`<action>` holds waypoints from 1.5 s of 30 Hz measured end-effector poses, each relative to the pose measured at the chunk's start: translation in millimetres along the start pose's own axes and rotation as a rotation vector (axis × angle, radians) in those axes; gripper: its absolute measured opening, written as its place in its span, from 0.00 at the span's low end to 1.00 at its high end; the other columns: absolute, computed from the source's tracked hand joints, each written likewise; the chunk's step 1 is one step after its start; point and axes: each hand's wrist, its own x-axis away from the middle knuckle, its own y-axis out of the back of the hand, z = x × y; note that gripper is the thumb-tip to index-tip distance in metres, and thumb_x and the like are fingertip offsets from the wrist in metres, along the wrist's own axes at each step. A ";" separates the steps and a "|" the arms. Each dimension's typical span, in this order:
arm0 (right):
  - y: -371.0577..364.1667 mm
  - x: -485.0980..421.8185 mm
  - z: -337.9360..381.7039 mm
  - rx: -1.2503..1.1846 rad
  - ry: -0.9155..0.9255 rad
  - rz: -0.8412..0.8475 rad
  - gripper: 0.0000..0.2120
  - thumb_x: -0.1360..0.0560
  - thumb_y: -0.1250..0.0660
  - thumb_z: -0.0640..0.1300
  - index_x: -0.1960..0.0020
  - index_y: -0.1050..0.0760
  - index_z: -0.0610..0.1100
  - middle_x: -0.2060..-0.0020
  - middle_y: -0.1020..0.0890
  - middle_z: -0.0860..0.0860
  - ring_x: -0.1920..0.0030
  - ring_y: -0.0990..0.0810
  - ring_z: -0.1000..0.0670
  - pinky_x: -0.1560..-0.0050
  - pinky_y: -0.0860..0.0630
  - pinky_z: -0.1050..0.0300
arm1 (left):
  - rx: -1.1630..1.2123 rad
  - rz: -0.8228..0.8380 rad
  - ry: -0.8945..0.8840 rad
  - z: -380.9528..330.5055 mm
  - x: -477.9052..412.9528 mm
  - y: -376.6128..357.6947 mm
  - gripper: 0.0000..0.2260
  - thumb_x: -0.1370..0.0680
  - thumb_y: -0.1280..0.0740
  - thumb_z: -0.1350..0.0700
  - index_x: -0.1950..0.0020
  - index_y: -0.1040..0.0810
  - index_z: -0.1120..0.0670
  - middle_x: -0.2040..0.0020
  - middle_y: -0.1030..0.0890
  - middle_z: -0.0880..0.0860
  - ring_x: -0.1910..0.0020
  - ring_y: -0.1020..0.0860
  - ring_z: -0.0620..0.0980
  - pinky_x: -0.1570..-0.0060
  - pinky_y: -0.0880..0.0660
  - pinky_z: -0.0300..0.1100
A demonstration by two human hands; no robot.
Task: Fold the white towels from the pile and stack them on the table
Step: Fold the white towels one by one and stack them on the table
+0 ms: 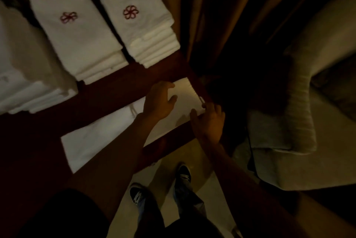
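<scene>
Dim table (100, 99), stack (23, 68) cropped, left hand (159, 101), right hand (209, 120) on towel (100, 141).

Looks like a dimly lit hotel or guest-house room. Suggested by neat stacks of folded white towels (77, 31), the tops stitched with the same red flower emblem (68, 17), lined up on a dark wooden table (107, 91). Backed by heavy brown curtains (221, 16) hanging toward a pale glossy floor (159, 176).
</scene>
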 end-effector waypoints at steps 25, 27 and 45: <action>-2.2 8.4 51.7 -0.280 0.054 0.007 0.08 0.27 0.28 0.47 0.54 0.27 0.48 0.60 0.24 0.55 0.57 0.23 0.47 0.62 0.24 0.51 | 0.073 -0.032 -0.024 2.5 -14.7 60.4 0.05 0.23 0.30 0.59 0.47 0.19 0.54 0.52 0.19 0.48 0.54 0.25 0.42 0.62 0.34 0.27; -2.2 28.2 69.5 -0.299 0.156 -0.008 0.08 0.28 0.28 0.43 0.54 0.27 0.47 0.60 0.24 0.54 0.57 0.23 0.47 0.63 0.28 0.56 | 0.082 -0.052 -0.021 13.3 -0.1 83.5 0.04 0.24 0.30 0.59 0.49 0.19 0.53 0.55 0.20 0.45 0.55 0.24 0.42 0.59 0.32 0.33; -107.9 217.9 144.9 -0.098 0.718 0.245 0.09 0.30 0.27 0.40 0.50 0.22 0.42 0.54 0.20 0.47 0.51 0.24 0.45 0.59 0.23 0.45 | -0.176 0.022 0.017 177.4 181.3 214.2 0.12 0.26 0.34 0.63 0.47 0.25 0.48 0.46 0.23 0.52 0.46 0.22 0.55 0.48 0.25 0.49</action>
